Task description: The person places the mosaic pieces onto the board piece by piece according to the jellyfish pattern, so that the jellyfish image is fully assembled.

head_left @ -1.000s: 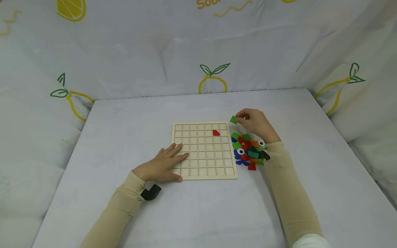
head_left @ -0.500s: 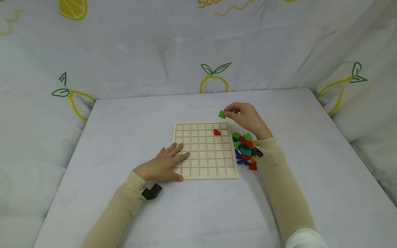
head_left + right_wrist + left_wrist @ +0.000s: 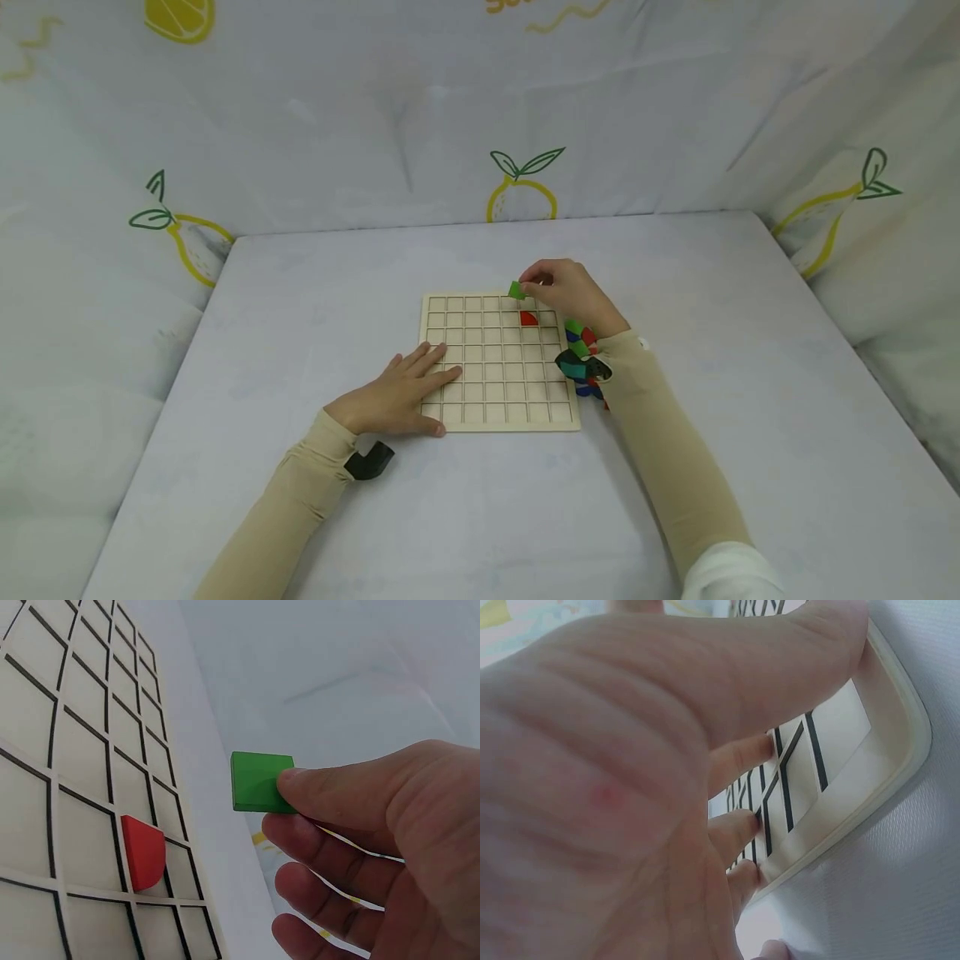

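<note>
A pale wooden grid board point(image 3: 495, 427) lies on the table, with a red quarter-round tile point(image 3: 528, 318) in one of its squares near the far right. My right hand point(image 3: 572, 292) pinches a green square tile point(image 3: 259, 782) between thumb and index finger, over the board's far edge in the head view. In the right wrist view the red tile point(image 3: 144, 853) shows in its square, left of the green one. My left hand point(image 3: 393, 398) rests spread on the board's near left part. Its thumb and fingers point(image 3: 739, 757) reach over the board's rim point(image 3: 900, 761) in the left wrist view.
Just right of the board lies a heap of coloured tiles point(image 3: 577, 337), red, green and blue, partly hidden by the right wrist and its dark camera point(image 3: 573, 367). A white table point(image 3: 480, 508) surrounds the board, and a lemon-printed cloth point(image 3: 337, 150) hangs behind.
My right hand has carried the green square tile leftward from beside the tile heap to the board's far edge, lifting it and then lowering it. The left hand has stayed on the board.
</note>
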Motion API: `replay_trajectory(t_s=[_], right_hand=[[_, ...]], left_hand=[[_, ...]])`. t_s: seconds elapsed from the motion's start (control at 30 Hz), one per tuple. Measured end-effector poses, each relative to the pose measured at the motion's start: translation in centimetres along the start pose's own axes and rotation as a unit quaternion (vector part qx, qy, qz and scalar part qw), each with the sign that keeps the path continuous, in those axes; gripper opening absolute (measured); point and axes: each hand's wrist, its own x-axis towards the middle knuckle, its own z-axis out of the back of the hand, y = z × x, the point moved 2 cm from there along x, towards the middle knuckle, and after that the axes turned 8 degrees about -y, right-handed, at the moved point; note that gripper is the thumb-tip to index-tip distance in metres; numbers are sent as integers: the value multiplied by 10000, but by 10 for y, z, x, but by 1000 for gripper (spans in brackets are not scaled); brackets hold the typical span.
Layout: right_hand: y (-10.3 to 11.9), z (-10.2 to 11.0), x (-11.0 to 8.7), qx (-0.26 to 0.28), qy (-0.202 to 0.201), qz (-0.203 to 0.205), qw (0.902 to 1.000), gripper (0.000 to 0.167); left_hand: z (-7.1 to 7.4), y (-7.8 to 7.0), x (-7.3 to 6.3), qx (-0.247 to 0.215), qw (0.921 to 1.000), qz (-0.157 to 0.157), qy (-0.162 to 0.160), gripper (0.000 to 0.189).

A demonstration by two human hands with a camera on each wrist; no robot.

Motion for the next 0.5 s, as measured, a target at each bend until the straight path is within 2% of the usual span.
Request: replay_trajectory(t_s=[0.27,0.5], right_hand=[[0,-16,4,-272,420,-98,9987,23],[-5,-24,4,-536,497,91,9973,25]], left_hand=[[-1,2,0,44,10000,-8,-21,87],[-1,2,0,20,10000,-2,-12,87]])
